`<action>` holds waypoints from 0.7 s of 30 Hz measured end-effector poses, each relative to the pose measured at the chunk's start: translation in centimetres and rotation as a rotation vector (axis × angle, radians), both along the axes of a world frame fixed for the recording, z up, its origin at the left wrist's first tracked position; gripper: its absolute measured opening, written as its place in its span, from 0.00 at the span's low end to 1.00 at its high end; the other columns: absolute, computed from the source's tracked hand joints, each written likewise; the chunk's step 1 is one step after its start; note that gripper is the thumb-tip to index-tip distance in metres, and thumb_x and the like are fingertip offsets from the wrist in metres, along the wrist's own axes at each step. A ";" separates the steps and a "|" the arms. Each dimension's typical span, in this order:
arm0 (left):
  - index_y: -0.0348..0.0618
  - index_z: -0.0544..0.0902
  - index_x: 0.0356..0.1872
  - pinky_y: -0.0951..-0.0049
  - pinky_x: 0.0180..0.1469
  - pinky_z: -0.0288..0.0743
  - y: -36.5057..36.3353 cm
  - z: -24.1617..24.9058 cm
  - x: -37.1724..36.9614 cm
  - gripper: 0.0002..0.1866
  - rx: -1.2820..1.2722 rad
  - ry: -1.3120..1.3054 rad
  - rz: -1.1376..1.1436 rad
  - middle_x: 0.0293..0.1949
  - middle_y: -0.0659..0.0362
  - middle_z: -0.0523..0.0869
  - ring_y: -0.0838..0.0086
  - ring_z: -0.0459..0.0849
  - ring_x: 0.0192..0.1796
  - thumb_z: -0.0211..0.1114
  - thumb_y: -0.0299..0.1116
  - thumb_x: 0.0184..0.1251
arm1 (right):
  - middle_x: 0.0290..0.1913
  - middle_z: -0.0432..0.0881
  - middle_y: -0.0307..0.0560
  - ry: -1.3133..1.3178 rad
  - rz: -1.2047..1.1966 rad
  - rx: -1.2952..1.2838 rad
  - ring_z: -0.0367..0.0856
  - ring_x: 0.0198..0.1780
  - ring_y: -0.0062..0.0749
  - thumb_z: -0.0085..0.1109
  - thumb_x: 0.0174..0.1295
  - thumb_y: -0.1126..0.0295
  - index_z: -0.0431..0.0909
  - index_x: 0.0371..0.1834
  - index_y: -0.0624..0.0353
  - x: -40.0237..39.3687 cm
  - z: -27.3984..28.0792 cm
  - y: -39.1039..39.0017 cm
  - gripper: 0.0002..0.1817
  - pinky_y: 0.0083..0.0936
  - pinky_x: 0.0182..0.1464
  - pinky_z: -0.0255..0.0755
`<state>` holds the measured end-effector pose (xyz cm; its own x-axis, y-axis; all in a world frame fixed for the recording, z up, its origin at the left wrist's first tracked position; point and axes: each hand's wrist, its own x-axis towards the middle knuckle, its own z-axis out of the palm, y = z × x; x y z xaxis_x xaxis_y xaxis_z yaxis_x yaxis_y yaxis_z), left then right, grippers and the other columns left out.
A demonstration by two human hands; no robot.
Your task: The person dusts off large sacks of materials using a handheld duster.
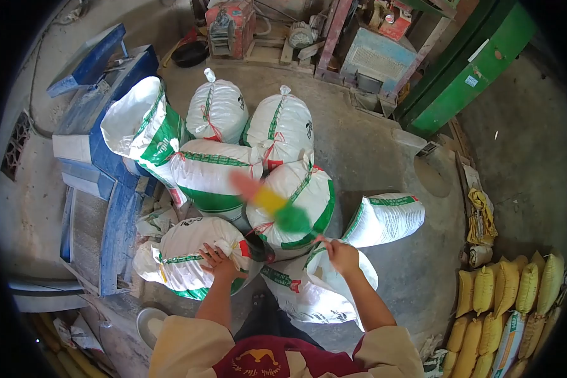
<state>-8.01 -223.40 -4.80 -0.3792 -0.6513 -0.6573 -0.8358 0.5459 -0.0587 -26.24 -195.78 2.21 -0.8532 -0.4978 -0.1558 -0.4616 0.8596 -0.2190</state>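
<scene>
My left hand (219,262) lies spread on top of a tied white sack (192,249) with green and red print. In my right hand (343,257) is the thin handle of a duster (271,205). Its red, yellow and green head is smeared by motion and passes in front of a full tied sack (315,189). Below my right hand stands an open-mouthed white sack (318,309). Just beyond that hand, another white sack (390,220) leans over on the floor.
More tied sacks (215,107) stand ahead, with an open sack (132,126) beside the blue machine (94,151). A green steel post (466,69) rises at right. Filled yellow bags (504,290) are stacked lower right. A bowl (150,324) sits near my left side.
</scene>
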 end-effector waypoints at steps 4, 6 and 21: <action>0.38 0.36 0.67 0.33 0.60 0.35 -0.2 0.6 -0.1 0.76 -0.012 0.039 -0.010 0.65 0.41 0.21 0.41 0.19 0.66 0.75 0.61 0.16 | 0.21 0.78 0.51 0.034 0.003 0.005 0.78 0.24 0.49 0.43 0.60 0.50 0.74 0.24 0.54 -0.9 -0.6 0.9 0.20 0.42 0.27 0.70; 0.39 0.35 0.67 0.33 0.59 0.35 -0.3 0.2 -0.2 0.75 0.000 0.015 -0.012 0.65 0.41 0.21 0.41 0.19 0.66 0.75 0.61 0.17 | 0.22 0.79 0.52 0.001 -0.057 0.091 0.78 0.26 0.49 0.43 0.60 0.49 0.74 0.24 0.54 -1.5 -0.6 1.1 0.21 0.43 0.29 0.70; 0.41 0.35 0.67 0.33 0.60 0.36 0.1 1.6 0.1 0.74 0.003 0.014 -0.019 0.65 0.43 0.20 0.42 0.19 0.66 0.74 0.62 0.20 | 0.28 0.78 0.61 -0.060 -0.274 0.123 0.77 0.34 0.57 0.40 0.62 0.51 0.76 0.28 0.59 1.8 1.3 8.6 0.23 0.48 0.36 0.69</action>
<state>-7.87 -223.29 -3.16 -0.4010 -0.6416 -0.6539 -0.8260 0.5619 -0.0448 -24.45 -187.16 3.52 -0.9406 -0.2249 -0.2545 -0.1985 0.9720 -0.1255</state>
